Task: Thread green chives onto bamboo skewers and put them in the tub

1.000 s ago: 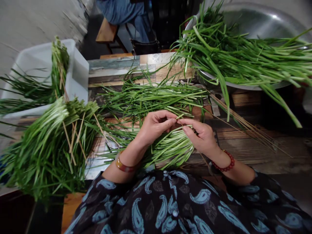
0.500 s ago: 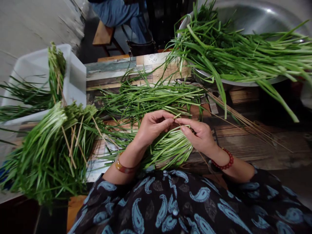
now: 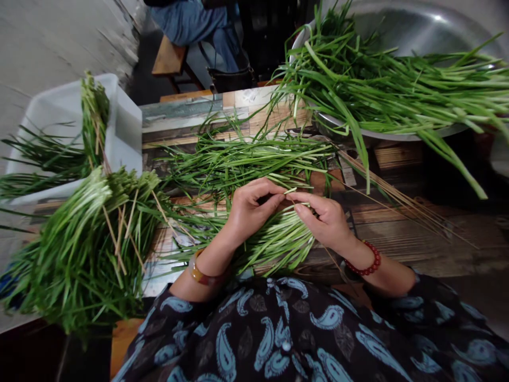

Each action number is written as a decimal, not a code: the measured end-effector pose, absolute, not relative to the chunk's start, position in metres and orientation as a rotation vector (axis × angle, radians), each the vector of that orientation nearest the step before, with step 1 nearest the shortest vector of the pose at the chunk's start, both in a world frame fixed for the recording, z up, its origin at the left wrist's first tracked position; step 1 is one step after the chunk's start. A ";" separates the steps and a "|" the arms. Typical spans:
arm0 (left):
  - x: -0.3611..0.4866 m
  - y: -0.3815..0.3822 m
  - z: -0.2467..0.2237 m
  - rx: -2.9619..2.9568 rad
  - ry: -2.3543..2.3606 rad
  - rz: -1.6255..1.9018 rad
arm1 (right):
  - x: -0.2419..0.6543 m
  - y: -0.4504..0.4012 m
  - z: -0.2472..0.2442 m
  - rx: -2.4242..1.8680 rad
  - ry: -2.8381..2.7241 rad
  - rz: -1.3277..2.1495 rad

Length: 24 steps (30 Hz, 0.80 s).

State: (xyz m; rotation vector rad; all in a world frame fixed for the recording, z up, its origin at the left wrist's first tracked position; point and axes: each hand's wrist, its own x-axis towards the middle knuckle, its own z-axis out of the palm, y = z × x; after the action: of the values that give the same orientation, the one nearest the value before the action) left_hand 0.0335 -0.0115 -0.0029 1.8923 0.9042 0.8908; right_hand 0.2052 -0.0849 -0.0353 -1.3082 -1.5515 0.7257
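My left hand (image 3: 254, 208) pinches the pale end of a garlic chive (image 3: 291, 190) between thumb and forefinger. Touching it almost fingertip to fingertip, my right hand (image 3: 328, 220) is closed on a thin bamboo skewer (image 3: 333, 259), whose lower end shows below the palm. Under both hands a row of chives (image 3: 280, 241) fans toward my body, pale ends up near the skewer; whether all are threaded is hidden by my fingers. Just beyond lies a loose pile of chives (image 3: 246, 159) on the wood-patterned table (image 3: 382, 212).
Skewered chive bunches (image 3: 99, 228) hang over the table's left end, beside a white plastic bin (image 3: 129, 132) with more chives. A steel basin (image 3: 429, 32) heaped with chives stands at back right. Loose skewers (image 3: 401, 196) lie to the right. Across the table sits a person in jeans (image 3: 194, 24).
Both hands stay almost in place, with only slight finger movement at the chive's end. The whole view has shifted very slightly.
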 end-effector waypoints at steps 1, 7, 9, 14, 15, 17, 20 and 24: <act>0.033 -0.011 -0.003 1.858 0.913 0.870 | 0.205 -0.085 -0.035 -1.319 -1.549 0.730; 0.030 -0.010 -0.007 1.704 0.970 0.796 | 0.206 -0.085 -0.035 -1.330 -1.558 0.729; 0.030 -0.010 -0.007 1.692 0.972 0.795 | 0.205 -0.084 -0.035 -1.332 -1.560 0.729; 0.029 -0.010 -0.002 1.768 0.948 0.749 | 0.203 -0.084 -0.037 -1.356 -1.524 0.721; 0.029 -0.010 -0.002 1.790 0.939 0.735 | 0.203 -0.085 -0.037 -1.372 -1.502 0.734; 0.029 -0.011 -0.002 1.824 0.906 0.702 | 0.202 -0.086 -0.037 -1.393 -1.464 0.765; 0.030 -0.011 -0.002 1.850 0.819 0.625 | 0.203 -0.087 -0.035 -1.396 -1.512 0.758; 0.026 -0.006 -0.002 1.863 0.740 0.604 | 0.205 -0.088 -0.034 -1.348 -1.603 0.621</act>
State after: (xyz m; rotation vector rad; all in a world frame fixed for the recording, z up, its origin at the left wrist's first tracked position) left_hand 0.0259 -0.0062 -0.0017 1.8631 0.7396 0.6036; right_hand 0.2047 -0.0881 -0.0342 -1.3476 -1.6028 0.6212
